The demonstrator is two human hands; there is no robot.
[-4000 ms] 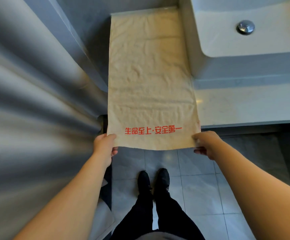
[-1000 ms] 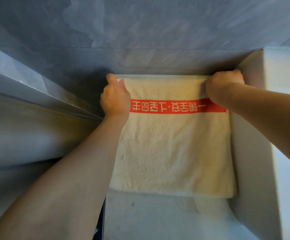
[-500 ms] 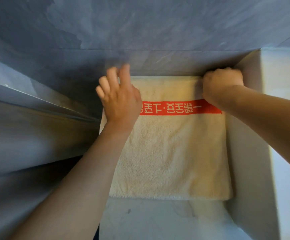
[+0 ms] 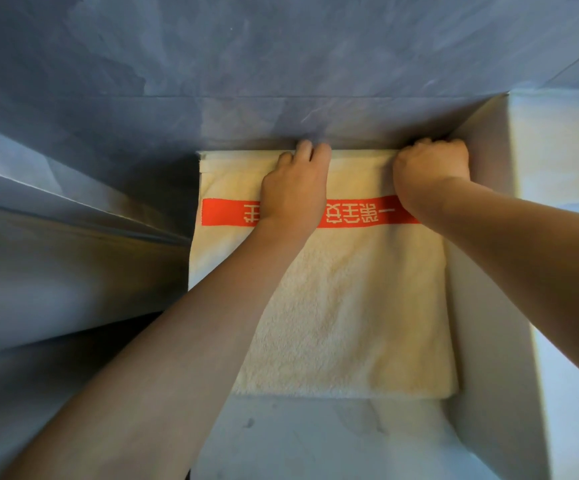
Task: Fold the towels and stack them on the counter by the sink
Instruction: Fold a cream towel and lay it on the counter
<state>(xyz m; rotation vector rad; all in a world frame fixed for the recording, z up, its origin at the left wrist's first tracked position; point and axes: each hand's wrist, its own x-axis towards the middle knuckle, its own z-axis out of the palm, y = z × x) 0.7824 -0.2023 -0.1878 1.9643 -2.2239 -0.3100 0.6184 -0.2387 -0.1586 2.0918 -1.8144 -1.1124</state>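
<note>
Head view: the cream towel (image 4: 343, 313), folded in half, lies flat on the pale counter (image 4: 315, 441), filling the space between the grey panel on the left and the sink wall (image 4: 482, 306) on the right. Its far edge lies against the grey back wall (image 4: 281, 64); its folded near edge stops short of the counter front. An orange band (image 4: 225, 211) with inverted pale characters crosses the towel near the far edge. The left hand (image 4: 295, 188) rests on the towel at the middle of the far edge, covering part of the band, with the fingers curled down over the edge; whether they pinch the cloth cannot be told. The right hand (image 4: 431, 168) sits at the far right corner of the towel, beside the sink wall, its fingers curled into a fist around the cloth at that corner. Both forearms reach over the towel from the near side.
</note>
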